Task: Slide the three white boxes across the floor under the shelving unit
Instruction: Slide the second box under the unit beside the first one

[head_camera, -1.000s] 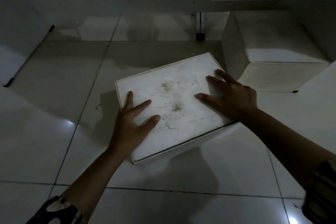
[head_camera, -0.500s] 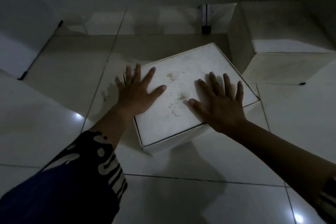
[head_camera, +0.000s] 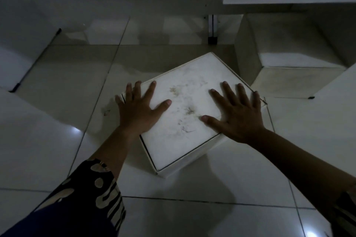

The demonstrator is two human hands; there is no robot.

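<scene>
A flat white box (head_camera: 185,121) with a smudged lid lies on the tiled floor, turned at an angle. My left hand (head_camera: 138,109) rests flat on its left corner, fingers spread, some reaching past the edge. My right hand (head_camera: 238,113) presses flat on the lid's right side, fingers apart. Another white box (head_camera: 285,52) stands at the right, partly beneath the shelving unit (head_camera: 134,4). A third white box (head_camera: 21,44) stands at the left edge.
The shelving unit's metal leg (head_camera: 212,27) stands on the floor just behind the flat box. Open tile lies under the shelf between the left box and the leg. A white surface (head_camera: 339,90) cuts in at the far right.
Both hands went from gripping poses to lying flat with fingers spread. The box has slid forward toward the shelf and turned a little more.
</scene>
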